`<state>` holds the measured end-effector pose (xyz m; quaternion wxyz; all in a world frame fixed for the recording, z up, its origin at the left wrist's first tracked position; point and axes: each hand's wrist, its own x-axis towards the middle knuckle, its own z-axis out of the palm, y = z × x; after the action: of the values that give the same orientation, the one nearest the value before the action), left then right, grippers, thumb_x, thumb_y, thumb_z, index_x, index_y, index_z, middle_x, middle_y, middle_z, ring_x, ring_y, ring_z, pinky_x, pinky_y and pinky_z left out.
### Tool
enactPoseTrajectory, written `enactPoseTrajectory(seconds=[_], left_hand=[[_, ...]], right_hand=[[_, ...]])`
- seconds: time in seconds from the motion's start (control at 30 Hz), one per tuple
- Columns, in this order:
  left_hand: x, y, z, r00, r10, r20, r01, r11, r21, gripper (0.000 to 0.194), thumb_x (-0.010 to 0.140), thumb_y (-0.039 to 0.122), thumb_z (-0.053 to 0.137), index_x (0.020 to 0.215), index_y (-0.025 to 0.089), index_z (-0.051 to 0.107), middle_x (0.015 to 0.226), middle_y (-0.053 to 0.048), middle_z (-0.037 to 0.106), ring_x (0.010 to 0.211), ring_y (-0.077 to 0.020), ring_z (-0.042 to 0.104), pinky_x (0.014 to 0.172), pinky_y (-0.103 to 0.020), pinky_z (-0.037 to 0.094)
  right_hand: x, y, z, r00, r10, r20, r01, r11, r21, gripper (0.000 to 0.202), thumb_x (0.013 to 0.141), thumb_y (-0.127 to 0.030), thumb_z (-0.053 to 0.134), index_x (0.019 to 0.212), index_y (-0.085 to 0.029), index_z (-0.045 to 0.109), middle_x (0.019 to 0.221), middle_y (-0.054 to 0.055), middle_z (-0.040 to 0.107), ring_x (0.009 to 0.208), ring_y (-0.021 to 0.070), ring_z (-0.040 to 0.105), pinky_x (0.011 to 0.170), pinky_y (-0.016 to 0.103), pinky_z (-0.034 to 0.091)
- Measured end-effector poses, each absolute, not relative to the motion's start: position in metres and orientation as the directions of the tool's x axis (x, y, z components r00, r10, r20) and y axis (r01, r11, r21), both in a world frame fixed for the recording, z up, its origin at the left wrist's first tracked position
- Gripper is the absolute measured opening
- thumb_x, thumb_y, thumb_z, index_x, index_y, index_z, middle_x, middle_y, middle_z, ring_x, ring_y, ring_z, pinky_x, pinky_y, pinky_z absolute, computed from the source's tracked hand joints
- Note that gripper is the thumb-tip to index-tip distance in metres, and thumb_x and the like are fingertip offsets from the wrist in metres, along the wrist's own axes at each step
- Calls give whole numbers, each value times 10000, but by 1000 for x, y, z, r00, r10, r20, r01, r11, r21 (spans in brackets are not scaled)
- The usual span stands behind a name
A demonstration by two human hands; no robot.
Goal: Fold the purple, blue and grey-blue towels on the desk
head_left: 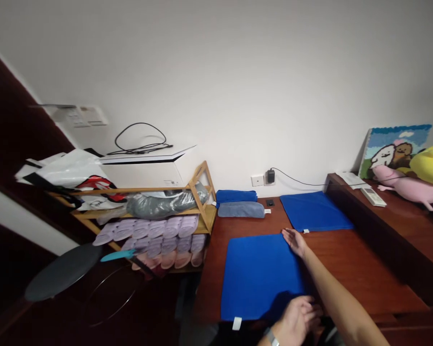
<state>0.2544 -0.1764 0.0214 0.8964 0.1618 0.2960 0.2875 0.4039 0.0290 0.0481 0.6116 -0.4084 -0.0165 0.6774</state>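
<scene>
A blue cloth lies flat on the brown wooden desk in front of me. My right hand reaches forward and rests, fingers apart, on the cloth's far right corner. My left hand sits at the cloth's near right corner with its fingers curled on the edge. A second blue cloth lies flat farther back, near the wall.
Two folded towels, one dark blue and one grey-blue, are stacked at the desk's back left. A wooden rack with rolled lilac and pink cloths stands to the left. A raised shelf on the right carries plush toys and a remote.
</scene>
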Motion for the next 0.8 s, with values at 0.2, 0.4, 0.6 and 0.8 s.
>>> enactPoseTrajectory(seconds=[0.2,0.4,0.6,0.8], left_hand=[[169,-118,58,446,786,-428,-638,614,464,397,900,240,584,1234,54,693,1332,-245,708,1260,-298,686,1221,-440,399],[106,-63,48,141,820,-554,-798,426,426,542,934,179,504,1469,92,525,1531,-239,577,1427,-278,554,1207,-414,454],[23,-63,34,-248,790,-561,-827,129,547,493,906,110,479,1367,170,642,1479,-161,649,1436,-241,537,1188,-368,475],[76,-35,55,-152,922,-357,-803,95,588,473,892,146,518,1334,112,681,1452,-191,663,1442,-260,541,1239,-387,417]], right_hand=[[385,-39,28,-33,929,-370,-857,-217,-468,357,928,-164,616,1280,-127,662,1291,165,752,1238,238,704,1061,365,589],[378,-75,5,17,907,-420,-894,-174,-413,320,969,-261,595,1270,-186,673,1379,118,715,1385,223,592,1152,385,525],[377,-74,5,27,918,-396,-872,-172,-458,340,1000,-357,566,1294,-223,674,1459,109,659,1444,235,532,1190,445,493],[375,-78,10,6,916,-400,-901,-169,-400,341,1043,-390,503,1288,-226,676,1453,95,666,1436,213,541,1189,420,496]])
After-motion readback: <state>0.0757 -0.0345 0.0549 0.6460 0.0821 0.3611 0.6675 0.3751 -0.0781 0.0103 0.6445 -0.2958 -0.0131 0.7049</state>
